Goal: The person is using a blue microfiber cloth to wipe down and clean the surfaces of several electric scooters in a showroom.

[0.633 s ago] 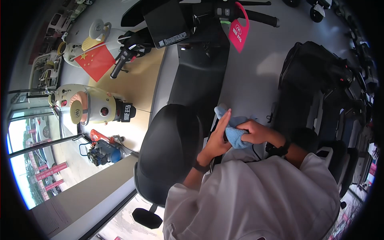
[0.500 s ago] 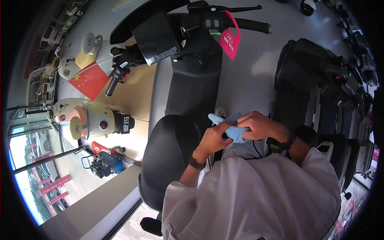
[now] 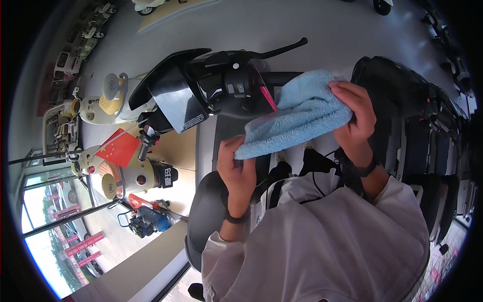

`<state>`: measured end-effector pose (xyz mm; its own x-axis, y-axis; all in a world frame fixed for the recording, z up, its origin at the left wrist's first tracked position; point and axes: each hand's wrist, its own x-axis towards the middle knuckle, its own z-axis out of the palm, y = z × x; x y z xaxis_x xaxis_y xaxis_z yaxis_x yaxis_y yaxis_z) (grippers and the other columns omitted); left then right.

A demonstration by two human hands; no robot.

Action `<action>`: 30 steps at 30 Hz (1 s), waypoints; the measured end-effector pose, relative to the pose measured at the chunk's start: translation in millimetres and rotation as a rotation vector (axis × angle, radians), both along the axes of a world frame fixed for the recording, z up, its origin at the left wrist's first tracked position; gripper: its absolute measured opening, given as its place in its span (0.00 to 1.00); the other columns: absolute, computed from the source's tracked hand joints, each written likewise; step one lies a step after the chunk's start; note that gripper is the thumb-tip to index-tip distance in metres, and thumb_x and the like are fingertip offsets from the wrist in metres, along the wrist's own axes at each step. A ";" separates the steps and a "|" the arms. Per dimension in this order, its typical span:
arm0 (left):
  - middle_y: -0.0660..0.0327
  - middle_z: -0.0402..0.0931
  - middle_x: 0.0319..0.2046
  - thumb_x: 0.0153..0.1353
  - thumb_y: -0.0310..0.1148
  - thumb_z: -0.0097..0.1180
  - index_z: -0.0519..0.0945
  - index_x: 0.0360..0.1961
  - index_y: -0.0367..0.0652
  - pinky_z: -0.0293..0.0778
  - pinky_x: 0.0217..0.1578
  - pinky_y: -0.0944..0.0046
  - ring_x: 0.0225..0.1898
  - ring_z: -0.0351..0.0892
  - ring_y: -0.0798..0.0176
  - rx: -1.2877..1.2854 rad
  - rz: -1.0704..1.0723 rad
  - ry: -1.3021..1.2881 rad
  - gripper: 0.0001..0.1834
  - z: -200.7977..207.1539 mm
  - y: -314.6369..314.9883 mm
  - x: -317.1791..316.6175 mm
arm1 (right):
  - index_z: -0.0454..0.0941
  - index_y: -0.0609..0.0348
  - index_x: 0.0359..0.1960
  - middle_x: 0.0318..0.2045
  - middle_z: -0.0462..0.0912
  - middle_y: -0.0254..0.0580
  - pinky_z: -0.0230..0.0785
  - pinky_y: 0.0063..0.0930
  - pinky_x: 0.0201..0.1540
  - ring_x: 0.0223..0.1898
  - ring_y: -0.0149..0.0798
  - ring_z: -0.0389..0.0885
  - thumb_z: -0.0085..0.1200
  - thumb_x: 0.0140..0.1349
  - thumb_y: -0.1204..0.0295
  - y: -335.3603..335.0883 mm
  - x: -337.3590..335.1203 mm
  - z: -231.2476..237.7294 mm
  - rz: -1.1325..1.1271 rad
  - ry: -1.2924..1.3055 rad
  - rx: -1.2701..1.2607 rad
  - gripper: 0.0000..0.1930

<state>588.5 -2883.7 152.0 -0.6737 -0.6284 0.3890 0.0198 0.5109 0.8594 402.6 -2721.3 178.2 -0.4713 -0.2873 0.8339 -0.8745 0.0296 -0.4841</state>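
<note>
A light blue cloth is stretched between my two hands, in front of the black scooter's handlebar. My left hand pinches its lower left corner. At the upper right end, my right hand grips the cloth between thumb and fingers. Behind the cloth, part of the right handlebar grip and most of a pink tag are hidden. The brake lever sticks out above them. A dark glossy display panel sits left of the switches, and the black seat is by my left forearm.
Several dark scooters stand in a row on the right. To the left are cream scooters, a small red flag near the left grip, and a blue and black machine on the floor by the window.
The cloth was bunched close to my body; now it is spread out and raised toward the handlebar. My hands have moved up and apart. The view has shifted, and the scooter's front appears lower.
</note>
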 end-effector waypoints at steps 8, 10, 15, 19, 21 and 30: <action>0.54 0.75 0.40 0.53 0.17 0.54 0.75 0.45 0.37 0.70 0.46 0.65 0.43 0.77 0.56 0.073 0.162 -0.012 0.17 -32.5 16.5 -61.2 | 0.75 0.56 0.51 0.50 0.77 0.41 0.75 0.31 0.45 0.43 0.44 0.81 0.63 0.53 0.67 -50.6 -52.6 -30.6 0.228 -0.143 0.560 0.23; 0.54 0.76 0.39 0.53 0.17 0.54 0.75 0.44 0.36 0.70 0.45 0.65 0.42 0.77 0.57 0.082 0.211 -0.057 0.15 -35.1 27.5 -57.3 | 0.74 0.55 0.53 0.49 0.77 0.40 0.76 0.33 0.43 0.43 0.43 0.81 0.63 0.52 0.67 -44.9 -53.7 -30.2 0.277 -0.141 0.544 0.25; 0.58 0.75 0.38 0.56 0.17 0.53 0.74 0.42 0.34 0.69 0.43 0.71 0.40 0.74 0.69 0.076 0.188 -0.133 0.12 -34.6 46.5 -41.6 | 0.77 0.55 0.51 0.49 0.77 0.40 0.77 0.31 0.42 0.42 0.43 0.82 0.62 0.52 0.71 -27.8 -56.8 -25.2 0.316 -0.141 0.552 0.22; 0.55 0.76 0.34 0.48 0.17 0.56 0.75 0.39 0.35 0.71 0.42 0.65 0.37 0.77 0.57 -0.022 0.114 -0.104 0.14 -25.4 47.1 -49.5 | 0.80 0.58 0.44 0.45 0.79 0.38 0.77 0.32 0.41 0.41 0.41 0.82 0.60 0.51 0.76 -8.0 -67.4 -23.0 0.339 -0.219 0.519 0.16; 0.53 0.77 0.36 0.44 0.17 0.58 0.77 0.41 0.36 0.73 0.42 0.61 0.38 0.79 0.49 -0.002 0.044 -0.082 0.18 -17.1 45.4 -50.8 | 0.80 0.60 0.43 0.44 0.80 0.40 0.76 0.31 0.41 0.40 0.41 0.83 0.58 0.51 0.79 2.0 -72.7 -18.3 0.337 -0.241 0.476 0.15; 0.56 0.78 0.34 0.40 0.18 0.63 0.79 0.48 0.37 0.74 0.29 0.64 0.29 0.79 0.56 -0.084 -0.281 0.078 0.27 1.8 21.8 -73.0 | 0.77 0.70 0.43 0.43 0.80 0.53 0.69 0.30 0.50 0.45 0.44 0.80 0.50 0.58 0.78 -3.3 -99.3 5.1 -0.028 -0.131 0.068 0.12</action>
